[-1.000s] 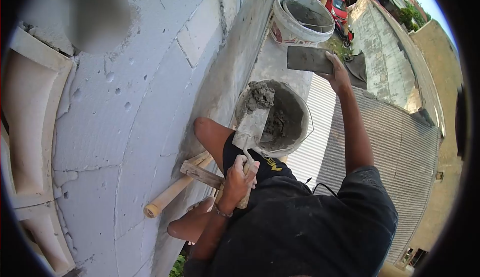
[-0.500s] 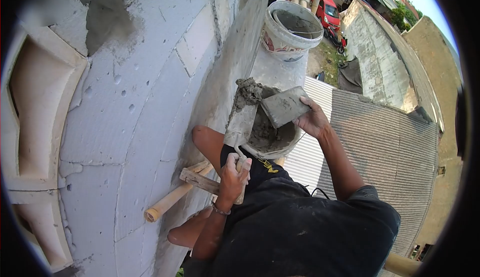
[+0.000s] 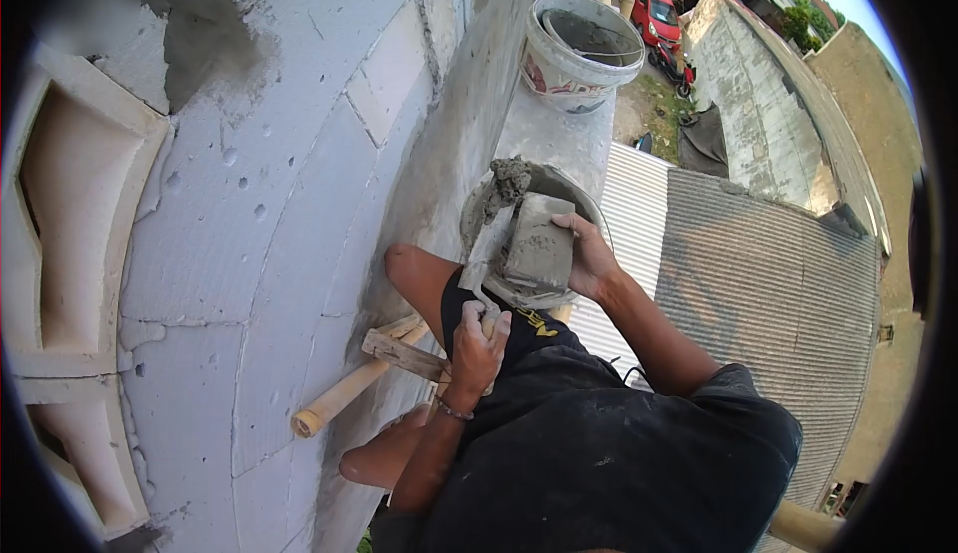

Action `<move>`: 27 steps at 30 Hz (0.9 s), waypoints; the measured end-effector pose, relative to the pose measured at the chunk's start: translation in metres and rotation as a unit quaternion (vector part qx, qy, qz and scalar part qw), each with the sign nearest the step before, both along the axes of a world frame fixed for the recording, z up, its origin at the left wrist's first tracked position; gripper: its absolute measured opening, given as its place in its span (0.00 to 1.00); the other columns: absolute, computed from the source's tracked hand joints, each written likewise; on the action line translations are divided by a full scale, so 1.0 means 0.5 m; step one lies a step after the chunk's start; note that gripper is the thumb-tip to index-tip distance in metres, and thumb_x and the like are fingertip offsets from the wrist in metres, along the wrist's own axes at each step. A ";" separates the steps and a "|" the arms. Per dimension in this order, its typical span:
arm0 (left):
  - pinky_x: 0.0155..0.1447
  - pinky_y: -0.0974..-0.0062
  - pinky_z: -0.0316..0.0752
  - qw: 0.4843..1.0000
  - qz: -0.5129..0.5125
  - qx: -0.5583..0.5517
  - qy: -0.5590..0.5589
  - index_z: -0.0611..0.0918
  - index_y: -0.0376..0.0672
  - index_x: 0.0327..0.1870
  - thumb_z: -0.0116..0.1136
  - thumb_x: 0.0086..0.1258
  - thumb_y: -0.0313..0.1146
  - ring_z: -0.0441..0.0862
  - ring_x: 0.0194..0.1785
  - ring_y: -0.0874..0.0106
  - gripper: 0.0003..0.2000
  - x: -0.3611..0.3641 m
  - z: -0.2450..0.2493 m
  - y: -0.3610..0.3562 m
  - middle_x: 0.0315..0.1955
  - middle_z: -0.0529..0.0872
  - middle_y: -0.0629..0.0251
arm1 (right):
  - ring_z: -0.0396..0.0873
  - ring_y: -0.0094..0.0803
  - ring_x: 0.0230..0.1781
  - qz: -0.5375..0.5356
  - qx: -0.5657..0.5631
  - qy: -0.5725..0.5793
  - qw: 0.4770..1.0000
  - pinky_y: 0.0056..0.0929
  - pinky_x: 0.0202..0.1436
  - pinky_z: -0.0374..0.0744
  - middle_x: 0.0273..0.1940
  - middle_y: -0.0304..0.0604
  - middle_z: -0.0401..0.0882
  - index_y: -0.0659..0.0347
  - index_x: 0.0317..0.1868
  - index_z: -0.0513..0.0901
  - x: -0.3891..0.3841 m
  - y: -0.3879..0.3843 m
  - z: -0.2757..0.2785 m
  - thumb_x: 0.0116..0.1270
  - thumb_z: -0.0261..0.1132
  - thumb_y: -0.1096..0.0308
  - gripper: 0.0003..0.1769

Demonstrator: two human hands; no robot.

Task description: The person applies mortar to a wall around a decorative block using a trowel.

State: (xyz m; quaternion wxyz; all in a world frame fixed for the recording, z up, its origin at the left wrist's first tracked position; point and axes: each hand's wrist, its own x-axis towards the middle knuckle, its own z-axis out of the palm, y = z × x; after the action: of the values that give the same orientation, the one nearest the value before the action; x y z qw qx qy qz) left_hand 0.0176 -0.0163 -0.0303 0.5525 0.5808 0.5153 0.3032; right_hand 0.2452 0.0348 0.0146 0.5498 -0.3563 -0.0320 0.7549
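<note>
My left hand (image 3: pixel 478 353) is wrapped round the handle of a trowel (image 3: pixel 486 247). A lump of wet mortar (image 3: pixel 510 181) sits at the far end of its blade. In my right hand (image 3: pixel 594 260) is a flat rectangular grey board (image 3: pixel 542 244) smeared with mortar, the thumb on its face and the other fingers mostly hidden. Both tools are over a bucket (image 3: pixel 596 206) between my legs, with the board close beside the trowel blade. Mortar coats the bucket's inner wall; the board hides much of the inside.
At my left rises a pale block wall (image 3: pixel 289 204) with cream openwork blocks (image 3: pixel 95 224). A second bucket (image 3: pixel 569 84) stands farther along the ledge. A bamboo pole (image 3: pixel 339 405) and a wood piece (image 3: pixel 404 355) jut beside my leg. Below right lies a corrugated roof (image 3: pixel 758 274).
My right hand has brought the board down and left, turning it more upright, nearer the trowel. The trowel blade has tilted and now shows narrower, with mortar still at its end.
</note>
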 end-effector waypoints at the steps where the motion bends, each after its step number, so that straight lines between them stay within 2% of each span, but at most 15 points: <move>1: 0.46 0.52 0.73 1.000 0.000 -0.001 0.000 0.72 0.33 0.46 0.61 0.75 0.40 0.79 0.42 0.39 0.17 0.002 0.004 -0.001 0.35 0.82 0.40 | 0.80 0.46 0.61 0.002 0.003 -0.018 1.000 0.50 0.69 0.77 0.62 0.53 0.78 0.65 0.68 0.70 -0.006 -0.003 0.002 0.78 0.55 0.56 0.27; 3: 0.44 0.52 0.74 0.996 -0.014 0.075 0.040 0.71 0.33 0.46 0.62 0.74 0.39 0.80 0.40 0.39 0.17 0.008 0.016 0.002 0.33 0.82 0.39 | 0.80 0.45 0.62 -0.013 -0.001 -0.036 0.999 0.49 0.69 0.78 0.62 0.53 0.78 0.65 0.68 0.70 -0.029 -0.005 0.006 0.79 0.54 0.56 0.26; 4: 0.44 0.52 0.74 0.996 -0.013 0.074 0.041 0.71 0.33 0.46 0.62 0.74 0.39 0.80 0.40 0.39 0.17 0.009 0.013 0.000 0.33 0.82 0.39 | 0.79 0.45 0.62 -0.029 -0.005 -0.055 0.998 0.48 0.68 0.78 0.62 0.53 0.78 0.65 0.68 0.70 -0.036 -0.005 0.006 0.80 0.52 0.56 0.26; 6: 0.39 0.50 0.76 0.988 -0.024 0.141 0.067 0.69 0.33 0.46 0.61 0.74 0.37 0.82 0.37 0.38 0.17 0.012 0.007 -0.007 0.30 0.82 0.38 | 0.79 0.44 0.63 -0.031 -0.008 -0.044 0.999 0.48 0.68 0.79 0.62 0.52 0.78 0.64 0.69 0.70 -0.040 -0.006 0.005 0.82 0.50 0.55 0.25; 7: 0.39 0.50 0.76 0.987 -0.024 0.140 0.068 0.69 0.33 0.46 0.61 0.74 0.37 0.82 0.37 0.38 0.17 0.012 0.006 -0.011 0.30 0.82 0.38 | 0.79 0.44 0.62 -0.036 -0.019 -0.061 0.997 0.48 0.67 0.79 0.62 0.53 0.78 0.63 0.69 0.70 -0.043 -0.008 0.009 0.83 0.49 0.54 0.25; 9: 0.33 0.50 0.78 0.983 -0.033 0.143 0.110 0.68 0.32 0.47 0.61 0.74 0.36 0.83 0.33 0.39 0.17 0.011 0.006 -0.019 0.26 0.83 0.38 | 0.80 0.44 0.62 -0.039 -0.029 -0.077 0.996 0.48 0.67 0.80 0.62 0.53 0.78 0.63 0.69 0.70 -0.048 -0.010 0.005 0.83 0.48 0.52 0.26; 13: 0.34 0.48 0.77 0.984 -0.020 0.121 0.126 0.69 0.32 0.46 0.62 0.73 0.37 0.84 0.35 0.39 0.18 0.010 -0.011 -0.036 0.27 0.84 0.38 | 0.80 0.44 0.62 -0.059 -0.003 -0.069 0.996 0.47 0.67 0.80 0.63 0.55 0.77 0.62 0.71 0.68 -0.044 -0.015 -0.018 0.83 0.44 0.45 0.31; 15: 0.32 0.50 0.79 0.979 -0.016 0.150 0.135 0.70 0.31 0.46 0.62 0.72 0.36 0.84 0.32 0.40 0.17 0.012 -0.023 -0.048 0.24 0.84 0.40 | 0.79 0.44 0.64 -0.050 0.016 -0.081 0.995 0.46 0.67 0.80 0.65 0.55 0.76 0.61 0.73 0.67 -0.036 -0.015 -0.013 0.82 0.42 0.42 0.34; 18: 0.29 0.50 0.79 0.962 -0.014 0.196 0.187 0.71 0.30 0.45 0.63 0.72 0.35 0.84 0.29 0.41 0.17 0.012 -0.033 -0.049 0.22 0.83 0.41 | 0.79 0.44 0.64 -0.048 0.020 -0.082 0.995 0.46 0.67 0.80 0.66 0.54 0.75 0.60 0.73 0.67 -0.032 -0.021 0.002 0.82 0.43 0.42 0.34; 22: 0.28 0.51 0.79 0.952 -0.008 0.242 0.189 0.71 0.29 0.44 0.63 0.72 0.35 0.84 0.27 0.42 0.17 0.016 -0.040 -0.047 0.22 0.83 0.41 | 0.79 0.43 0.64 -0.065 0.060 -0.077 0.993 0.45 0.67 0.80 0.66 0.52 0.75 0.59 0.73 0.67 -0.036 -0.020 0.003 0.82 0.43 0.42 0.33; 25: 0.27 0.52 0.79 0.945 -0.015 0.241 0.220 0.72 0.27 0.43 0.63 0.71 0.34 0.84 0.26 0.43 0.17 0.018 -0.027 -0.052 0.21 0.83 0.41 | 0.79 0.42 0.63 -0.068 0.076 -0.065 0.993 0.44 0.67 0.80 0.66 0.52 0.75 0.60 0.73 0.67 -0.032 -0.022 -0.002 0.82 0.44 0.42 0.34; 27: 0.26 0.57 0.80 0.936 -0.013 0.262 0.233 0.72 0.28 0.42 0.63 0.71 0.31 0.84 0.25 0.47 0.14 0.020 -0.024 -0.058 0.19 0.82 0.45 | 0.79 0.41 0.63 -0.059 0.076 -0.094 0.991 0.44 0.67 0.80 0.65 0.52 0.75 0.61 0.73 0.67 -0.027 -0.023 -0.004 0.82 0.44 0.41 0.35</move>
State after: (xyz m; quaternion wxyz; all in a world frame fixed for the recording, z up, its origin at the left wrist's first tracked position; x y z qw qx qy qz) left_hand 0.0276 -0.0451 -0.0423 0.2491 0.7660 0.5240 0.2770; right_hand 0.2315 0.0231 0.0128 0.6134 -0.3839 -0.1201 0.6796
